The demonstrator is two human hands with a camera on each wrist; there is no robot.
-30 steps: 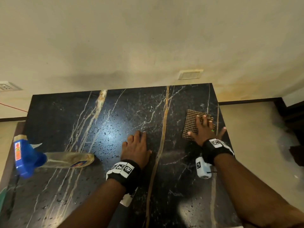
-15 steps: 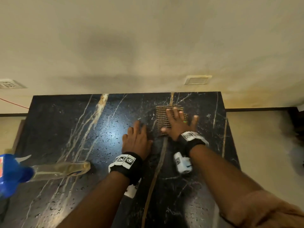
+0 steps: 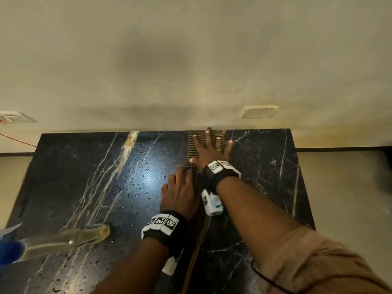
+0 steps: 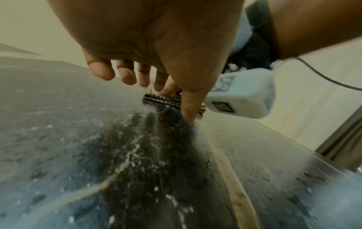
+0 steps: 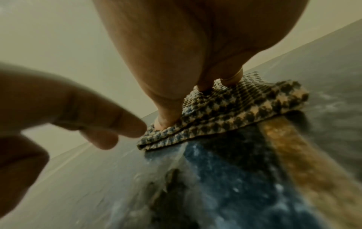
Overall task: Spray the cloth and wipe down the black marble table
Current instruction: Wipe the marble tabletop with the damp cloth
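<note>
The black marble table (image 3: 84, 177) with white and tan veins fills the head view, beaded with droplets. A folded brown houndstooth cloth (image 3: 192, 145) lies at the table's far edge against the wall. My right hand (image 3: 209, 148) presses flat on it with fingers spread; the right wrist view shows the fingers pushing down on the cloth (image 5: 235, 111). My left hand (image 3: 180, 192) rests flat on the marble just in front of the cloth, holding nothing. The cloth's near edge (image 4: 166, 99) shows past the left fingers. A spray bottle (image 3: 63, 240) with a blue head lies at the near left.
A beige wall (image 3: 191, 71) rises directly behind the table, with a vent plate (image 3: 259, 111) and a socket (image 3: 14, 118) with a red wire. The table's right edge (image 3: 301, 187) drops to a pale floor.
My right hand has slid the cloth from the table's right side leftward and away to the far edge by the wall. The left hand has stayed in place on the marble.
</note>
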